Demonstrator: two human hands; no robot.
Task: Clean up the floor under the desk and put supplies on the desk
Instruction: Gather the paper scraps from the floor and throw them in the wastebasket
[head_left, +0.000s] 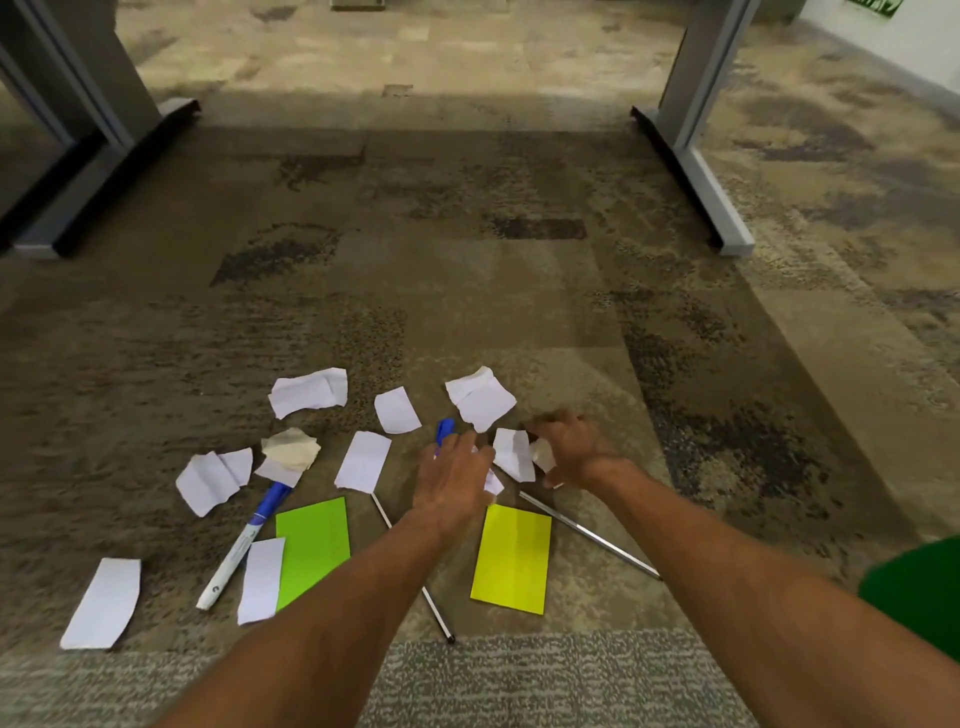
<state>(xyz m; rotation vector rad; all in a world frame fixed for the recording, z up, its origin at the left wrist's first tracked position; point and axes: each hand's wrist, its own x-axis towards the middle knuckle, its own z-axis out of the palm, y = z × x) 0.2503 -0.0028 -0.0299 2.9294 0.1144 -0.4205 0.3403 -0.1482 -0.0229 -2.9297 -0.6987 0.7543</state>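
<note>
Two hands work the carpet (467, 260) between the desk legs (696, 130): the right hand (566, 447) is curled around a crumpled paper wad (543, 454), the left hand (454, 478) spread flat over torn white scraps (511, 453). Light, creased scraps could slip out if too many are bunched. Blue marker (244, 545), green card (313, 551) and yellow card (511, 558) lie near.

Both hands (452, 478) (569, 447) over paper scraps (511, 452), carpet (467, 260).

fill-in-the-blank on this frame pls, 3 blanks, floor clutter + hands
1. The white marker has a ____ cap.
2. The yellow sheet lies beside the ____ hand's forearm, nearer than the green sheet does.
3. The right hand is closed on crumpled ____.

Missing words: blue; right; paper
</note>
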